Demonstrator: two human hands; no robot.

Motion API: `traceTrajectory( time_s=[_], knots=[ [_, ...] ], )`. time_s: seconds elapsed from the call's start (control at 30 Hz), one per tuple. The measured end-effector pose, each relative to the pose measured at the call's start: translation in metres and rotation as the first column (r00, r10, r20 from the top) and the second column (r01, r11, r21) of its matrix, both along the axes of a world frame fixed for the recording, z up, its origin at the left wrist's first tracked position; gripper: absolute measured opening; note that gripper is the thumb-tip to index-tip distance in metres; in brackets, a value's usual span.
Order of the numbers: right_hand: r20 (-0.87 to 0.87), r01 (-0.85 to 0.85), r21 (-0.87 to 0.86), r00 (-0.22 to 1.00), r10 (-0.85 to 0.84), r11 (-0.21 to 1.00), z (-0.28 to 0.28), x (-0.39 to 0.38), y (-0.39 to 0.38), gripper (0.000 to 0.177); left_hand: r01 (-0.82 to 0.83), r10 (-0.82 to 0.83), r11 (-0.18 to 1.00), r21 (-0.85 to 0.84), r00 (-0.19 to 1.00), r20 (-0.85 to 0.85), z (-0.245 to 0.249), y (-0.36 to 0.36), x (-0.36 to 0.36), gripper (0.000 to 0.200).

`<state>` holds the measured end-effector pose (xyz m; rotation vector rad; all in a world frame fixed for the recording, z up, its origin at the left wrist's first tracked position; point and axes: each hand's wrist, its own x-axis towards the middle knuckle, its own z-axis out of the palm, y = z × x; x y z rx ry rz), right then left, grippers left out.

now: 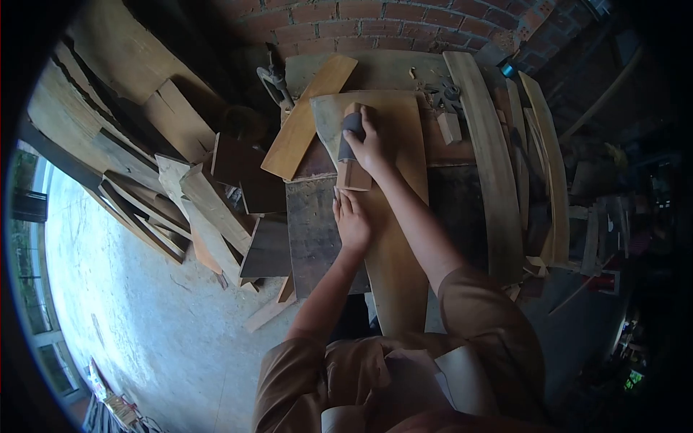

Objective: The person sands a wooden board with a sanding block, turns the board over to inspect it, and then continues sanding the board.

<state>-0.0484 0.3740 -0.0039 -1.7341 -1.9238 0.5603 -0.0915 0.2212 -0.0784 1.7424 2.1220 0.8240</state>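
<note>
A broad, pale wooden board (398, 267) lies lengthwise in front of me, its near end reaching toward my body. On its far part is a sanding block (347, 149), a wooden block with dark grey abrasive paper around its middle. My right hand (369, 143) is closed over the block from the right side, thumb on the paper. Just below the block's near end, my left hand (352, 222) lies flat on the board's left edge, fingers stretched out and fingertips close to the block.
An orange-toned plank (309, 119) lies at an angle on the bench (310, 238). A metal clamp (274, 83) stands at the back left. To the right are a small wood block (449, 128) and a long plank (491, 166). Many boards (216, 209) lean at left; a brick wall (375, 22) stands behind.
</note>
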Motion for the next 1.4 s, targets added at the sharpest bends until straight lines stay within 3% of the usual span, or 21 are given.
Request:
traceTrajectory(
  time_s=[0.03, 0.1, 0.13, 0.2, 0.27, 0.33, 0.4, 0.47, 0.53, 0.57, 0.67, 0.77, 0.83, 0.97, 1.03, 1.1, 1.13, 1.2, 1.3, 1.4],
  knots=[
    [-0.211, 0.111, -0.059, 0.97, -0.121, 0.992, -0.022, 0.032, -0.004, 0.061, 0.012, -0.012, 1.0, 0.004, 1.0, -0.005, 0.0, -0.006, -0.001, 0.057],
    [-0.602, 0.149, -0.068, 0.782, -0.16, 0.986, -0.026, 0.09, -0.047, 0.035, -0.058, 0.054, 0.994, 0.09, 0.997, 0.047, 0.004, -0.014, -0.008, 0.056],
    [-0.655, 0.195, -0.028, 0.738, -0.165, 0.98, -0.029, 0.108, -0.064, 0.034, -0.093, 0.095, 0.975, 0.202, 0.996, 0.002, 0.005, -0.014, -0.004, 0.057],
    [-0.704, 0.25, 0.002, 0.688, -0.176, 0.968, -0.033, 0.138, -0.103, 0.032, -0.026, 0.034, 0.985, 0.169, 0.998, -0.049, 0.012, -0.017, -0.008, 0.055],
    [-0.686, 0.171, -0.065, 0.708, -0.168, 0.983, -0.021, 0.159, -0.139, 0.042, -0.094, 0.091, 0.984, 0.149, 0.996, 0.021, 0.014, -0.019, -0.011, 0.054],
    [-0.363, 0.19, -0.152, 0.902, -0.234, 0.97, 0.024, 0.164, -0.191, 0.055, -0.086, 0.085, 0.988, 0.128, 0.996, 0.014, 0.009, -0.022, -0.007, 0.054],
    [0.023, 0.086, 0.109, 0.996, -0.089, 0.99, 0.021, 0.178, -0.239, 0.067, -0.047, 0.053, 0.994, 0.096, 0.997, -0.057, 0.012, -0.022, 0.001, 0.057],
    [0.184, 0.113, -0.021, 0.977, -0.107, 0.993, 0.016, 0.182, -0.287, 0.069, -0.008, 0.009, 0.998, 0.063, 1.0, -0.025, 0.02, -0.015, 0.012, 0.065],
    [0.288, 0.132, -0.26, 0.956, -0.053, 0.957, 0.026, 0.179, -0.318, 0.071, 0.021, -0.013, 0.998, 0.061, 0.991, -0.13, 0.03, -0.007, 0.023, 0.069],
    [0.307, 0.145, -0.209, 0.949, -0.076, 0.967, 0.027, 0.177, -0.326, 0.071, 0.058, -0.06, 0.998, -0.016, 0.983, -0.172, 0.036, -0.005, 0.027, 0.07],
    [0.304, 0.133, -0.065, 0.947, -0.107, 0.989, 0.019, 0.171, -0.312, 0.07, 0.062, -0.074, 0.997, -0.052, 0.954, -0.292, 0.032, -0.003, 0.033, 0.07],
    [0.308, 0.134, 0.045, 0.941, -0.142, 0.99, 0.013, 0.169, -0.254, 0.069, 0.082, -0.084, 0.996, -0.017, 0.958, -0.275, 0.029, -0.004, 0.032, 0.07],
    [0.314, 0.198, -0.047, 0.934, -0.174, 0.979, 0.013, 0.169, -0.192, 0.067, 0.1, -0.102, 0.995, -0.02, 0.957, -0.272, 0.031, -0.005, 0.03, 0.071],
    [0.29, 0.1, 0.108, 0.948, -0.127, 0.989, 0.009, 0.163, -0.051, 0.064, 0.129, -0.139, 0.99, -0.057, 0.953, -0.27, 0.042, -0.005, 0.032, 0.071],
    [0.326, 0.12, -0.008, 0.939, -0.11, 0.993, 0.023, 0.146, 0.012, 0.062, 0.135, -0.148, 0.988, -0.07, 0.959, -0.243, 0.042, -0.005, 0.031, 0.071],
    [0.38, 0.093, 0.045, 0.919, -0.103, 0.995, 0.035, 0.133, 0.062, 0.063, 0.133, -0.152, 0.987, -0.089, 0.956, -0.25, 0.043, -0.005, 0.031, 0.071],
    [0.367, 0.094, -0.007, 0.926, -0.085, 0.996, 0.045, 0.127, 0.079, 0.064, 0.134, -0.157, 0.986, -0.1, 0.951, -0.265, 0.044, -0.004, 0.032, 0.071],
    [0.346, 0.097, -0.06, 0.936, -0.07, 0.994, 0.05, 0.115, 0.094, 0.065, 0.133, -0.16, 0.985, -0.112, 0.946, -0.281, 0.045, -0.004, 0.032, 0.071],
    [0.125, 0.257, -0.064, 0.961, -0.248, 0.964, 0.017, 0.111, 0.079, 0.068, 0.145, -0.17, 0.983, -0.109, 0.944, -0.282, 0.043, -0.005, 0.031, 0.071],
    [0.171, 0.262, -0.067, 0.954, -0.248, 0.963, 0.018, 0.121, 0.013, 0.068, 0.108, -0.132, 0.99, -0.096, 0.943, -0.305, 0.041, -0.004, 0.033, 0.071]
  ],
)
